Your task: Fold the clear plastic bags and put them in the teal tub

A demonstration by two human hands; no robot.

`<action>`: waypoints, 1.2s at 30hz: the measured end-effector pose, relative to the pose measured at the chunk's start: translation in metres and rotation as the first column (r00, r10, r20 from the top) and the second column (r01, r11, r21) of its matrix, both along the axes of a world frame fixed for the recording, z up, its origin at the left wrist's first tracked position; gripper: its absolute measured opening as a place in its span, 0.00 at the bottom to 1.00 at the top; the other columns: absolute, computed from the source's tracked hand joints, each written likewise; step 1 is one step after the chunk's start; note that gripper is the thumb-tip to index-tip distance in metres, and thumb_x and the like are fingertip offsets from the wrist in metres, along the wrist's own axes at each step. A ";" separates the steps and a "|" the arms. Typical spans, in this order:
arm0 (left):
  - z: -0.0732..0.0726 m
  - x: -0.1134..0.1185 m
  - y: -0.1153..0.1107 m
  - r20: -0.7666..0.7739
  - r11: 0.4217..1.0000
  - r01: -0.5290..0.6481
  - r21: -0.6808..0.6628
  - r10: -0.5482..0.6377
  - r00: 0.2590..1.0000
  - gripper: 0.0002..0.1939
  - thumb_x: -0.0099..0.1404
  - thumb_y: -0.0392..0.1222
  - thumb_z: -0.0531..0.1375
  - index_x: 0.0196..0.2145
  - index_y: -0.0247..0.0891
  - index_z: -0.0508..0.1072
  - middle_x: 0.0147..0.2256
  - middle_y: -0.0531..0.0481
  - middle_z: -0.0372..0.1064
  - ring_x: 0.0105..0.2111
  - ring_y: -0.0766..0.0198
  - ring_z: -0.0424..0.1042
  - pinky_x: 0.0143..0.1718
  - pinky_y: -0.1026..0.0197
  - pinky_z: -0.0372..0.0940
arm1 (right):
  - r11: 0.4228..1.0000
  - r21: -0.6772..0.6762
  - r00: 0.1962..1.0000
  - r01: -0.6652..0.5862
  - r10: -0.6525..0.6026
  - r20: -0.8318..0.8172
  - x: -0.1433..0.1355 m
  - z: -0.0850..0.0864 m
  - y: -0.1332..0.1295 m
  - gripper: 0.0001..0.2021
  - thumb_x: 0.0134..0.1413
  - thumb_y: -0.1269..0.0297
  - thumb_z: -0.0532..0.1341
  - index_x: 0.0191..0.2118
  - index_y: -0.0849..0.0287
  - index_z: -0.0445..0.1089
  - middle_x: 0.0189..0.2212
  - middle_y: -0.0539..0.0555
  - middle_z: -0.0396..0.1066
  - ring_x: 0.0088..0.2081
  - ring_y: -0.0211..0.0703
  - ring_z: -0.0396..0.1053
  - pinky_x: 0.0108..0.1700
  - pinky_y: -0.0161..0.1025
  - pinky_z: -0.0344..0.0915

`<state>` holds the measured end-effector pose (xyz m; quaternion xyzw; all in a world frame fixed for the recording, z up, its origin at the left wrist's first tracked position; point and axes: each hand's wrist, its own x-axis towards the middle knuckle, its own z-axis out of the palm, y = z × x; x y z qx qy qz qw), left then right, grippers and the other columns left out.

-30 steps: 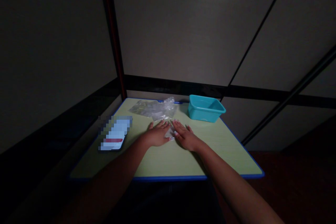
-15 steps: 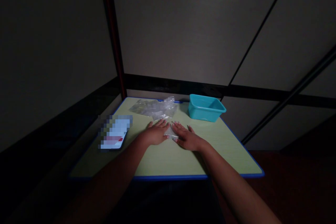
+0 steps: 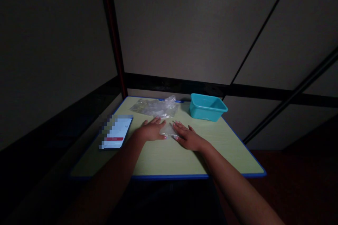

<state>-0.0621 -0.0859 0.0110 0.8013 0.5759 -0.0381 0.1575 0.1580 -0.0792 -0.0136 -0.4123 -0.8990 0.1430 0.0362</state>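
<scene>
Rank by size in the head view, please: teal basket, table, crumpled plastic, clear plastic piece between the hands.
Table
Teal basket and crumpled plastic: too alike to rank
Clear plastic piece, partly covered

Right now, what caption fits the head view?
Left hand and right hand, palms down, flank a small clear plastic sheet near a turquoise rectangular plastic tub.

teal basket (image 3: pixel 207 111) — plain, pale green tabletop (image 3: pixel 179 161) — blue edging (image 3: pixel 171 177), red on-screen bar (image 3: pixel 115 139)
</scene>
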 end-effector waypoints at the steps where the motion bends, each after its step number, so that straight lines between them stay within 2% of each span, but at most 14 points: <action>1: 0.003 -0.004 0.001 0.001 1.000 -0.015 -0.007 0.015 1.000 0.44 0.56 0.59 0.58 0.64 0.47 0.43 0.65 0.41 0.30 0.64 0.49 0.30 0.56 0.36 0.38 | 1.000 0.015 1.000 0.004 -0.004 -0.014 -0.001 -0.001 0.000 0.30 0.60 0.56 0.47 0.65 0.50 0.35 0.66 0.55 0.34 0.65 0.46 0.33 0.59 0.64 0.36; 4: 0.010 -0.015 0.004 0.017 0.999 -0.032 -0.003 0.032 0.999 0.45 0.52 0.58 0.61 0.63 0.51 0.46 0.65 0.42 0.32 0.64 0.47 0.30 0.57 0.39 0.42 | 0.997 0.069 0.998 -0.022 0.025 -0.050 -0.006 -0.001 0.000 0.29 0.60 0.57 0.47 0.65 0.52 0.38 0.65 0.56 0.37 0.65 0.47 0.36 0.58 0.65 0.35; 6: 0.012 -0.020 0.006 0.043 0.999 -0.043 0.021 0.042 0.998 0.43 0.53 0.55 0.61 0.63 0.48 0.49 0.64 0.43 0.37 0.64 0.48 0.33 0.58 0.46 0.44 | 0.991 0.111 0.993 -0.070 0.080 -0.088 -0.009 0.002 -0.003 0.28 0.60 0.58 0.48 0.64 0.51 0.43 0.65 0.56 0.40 0.65 0.47 0.38 0.58 0.64 0.35; 9: 0.011 -0.022 0.009 0.173 0.993 -0.087 0.084 0.071 0.982 0.31 0.61 0.49 0.55 0.60 0.42 0.57 0.62 0.45 0.49 0.62 0.55 0.45 0.58 0.57 0.46 | 0.975 0.180 0.970 -0.131 0.164 -0.180 -0.012 0.009 -0.008 0.23 0.59 0.59 0.50 0.60 0.49 0.55 0.63 0.54 0.47 0.63 0.47 0.44 0.59 0.60 0.38; 12: 0.011 -0.018 0.013 0.399 0.972 -0.169 0.165 0.091 0.912 0.20 0.66 0.43 0.46 0.51 0.36 0.67 0.54 0.45 0.63 0.54 0.61 0.61 0.55 0.62 0.52 | 0.958 0.213 0.942 -0.192 0.241 -0.232 -0.013 0.015 -0.013 0.17 0.58 0.58 0.51 0.51 0.49 0.68 0.61 0.53 0.54 0.62 0.47 0.48 0.60 0.55 0.41; 14: 0.013 -0.014 0.014 0.521 0.957 -0.211 0.197 0.079 0.850 0.19 0.67 0.44 0.44 0.42 0.35 0.71 0.46 0.45 0.70 0.47 0.60 0.68 0.49 0.62 0.58 | 0.951 0.207 0.935 -0.229 0.274 -0.225 -0.013 0.016 -0.015 0.16 0.58 0.58 0.52 0.48 0.49 0.70 0.59 0.52 0.57 0.61 0.47 0.50 0.60 0.54 0.42; 16: 0.015 -0.010 0.014 0.584 0.948 -0.237 0.214 0.071 0.809 0.18 0.66 0.45 0.44 0.36 0.35 0.71 0.39 0.46 0.73 0.40 0.60 0.70 0.44 0.62 0.61 | 0.950 0.195 0.935 -0.245 0.285 -0.210 -0.014 0.015 -0.015 0.17 0.57 0.58 0.52 0.49 0.50 0.70 0.59 0.53 0.58 0.61 0.47 0.50 0.60 0.54 0.42; 19: 0.018 -0.007 0.012 0.586 0.934 -0.275 0.227 0.095 0.805 0.18 0.66 0.45 0.45 0.32 0.35 0.70 0.34 0.46 0.72 0.36 0.60 0.70 0.40 0.63 0.62 | 0.947 0.192 0.933 -0.257 0.295 -0.204 -0.016 0.011 -0.014 0.19 0.57 0.57 0.53 0.52 0.52 0.67 0.59 0.54 0.58 0.61 0.47 0.50 0.60 0.53 0.42; 22: 0.020 -0.006 0.010 0.542 0.928 -0.306 0.215 0.147 0.828 0.18 0.67 0.45 0.45 0.30 0.35 0.70 0.35 0.45 0.72 0.37 0.61 0.69 0.40 0.63 0.61 | 0.943 0.191 0.932 -0.271 0.307 -0.192 -0.017 0.009 -0.014 0.21 0.57 0.57 0.53 0.55 0.53 0.64 0.59 0.55 0.58 0.61 0.47 0.50 0.61 0.53 0.41; 25: 0.018 -0.007 0.010 0.480 0.921 -0.368 0.124 0.269 0.835 0.18 0.67 0.46 0.44 0.32 0.35 0.70 0.33 0.46 0.72 0.33 0.62 0.70 0.35 0.64 0.63 | 0.937 0.180 0.930 -0.299 0.329 -0.166 -0.018 0.008 -0.014 0.22 0.56 0.57 0.53 0.57 0.54 0.62 0.58 0.56 0.58 0.61 0.47 0.50 0.61 0.54 0.40; 28: 0.016 -0.009 0.010 0.415 0.913 -0.407 -0.011 0.374 0.829 0.19 0.67 0.48 0.45 0.34 0.34 0.70 0.26 0.47 0.70 0.21 0.65 0.69 0.25 0.64 0.62 | 0.933 0.199 0.930 -0.300 0.332 -0.157 -0.018 0.007 -0.015 0.22 0.56 0.57 0.54 0.56 0.55 0.63 0.59 0.57 0.57 0.61 0.48 0.51 0.60 0.53 0.42; 31: 0.018 -0.014 0.007 0.377 0.931 -0.313 -0.190 0.364 0.852 0.22 0.67 0.51 0.44 0.32 0.32 0.71 0.19 0.51 0.63 0.15 0.67 0.63 0.18 0.66 0.58 | 0.930 0.237 0.932 -0.282 0.324 -0.163 -0.018 0.006 -0.015 0.21 0.56 0.57 0.54 0.54 0.55 0.65 0.60 0.57 0.56 0.60 0.48 0.53 0.60 0.52 0.45; 33: 0.022 -0.018 0.004 0.415 0.936 -0.130 -0.328 0.266 0.870 0.23 0.65 0.54 0.47 0.30 0.34 0.72 0.16 0.55 0.59 0.14 0.69 0.61 0.17 0.67 0.56 | 0.924 0.254 0.927 -0.286 0.334 -0.170 -0.017 0.005 -0.014 0.20 0.55 0.57 0.55 0.54 0.56 0.65 0.59 0.58 0.58 0.59 0.49 0.54 0.60 0.52 0.46; 36: 0.027 -0.022 0.000 0.466 0.876 0.116 -0.469 0.134 0.875 0.19 0.58 0.57 0.55 0.30 0.37 0.73 0.14 0.58 0.57 0.14 0.70 0.59 0.16 0.68 0.55 | 0.910 0.273 0.906 -0.313 0.372 -0.201 -0.018 0.002 -0.011 0.21 0.54 0.59 0.57 0.54 0.56 0.65 0.56 0.59 0.62 0.58 0.50 0.57 0.58 0.53 0.49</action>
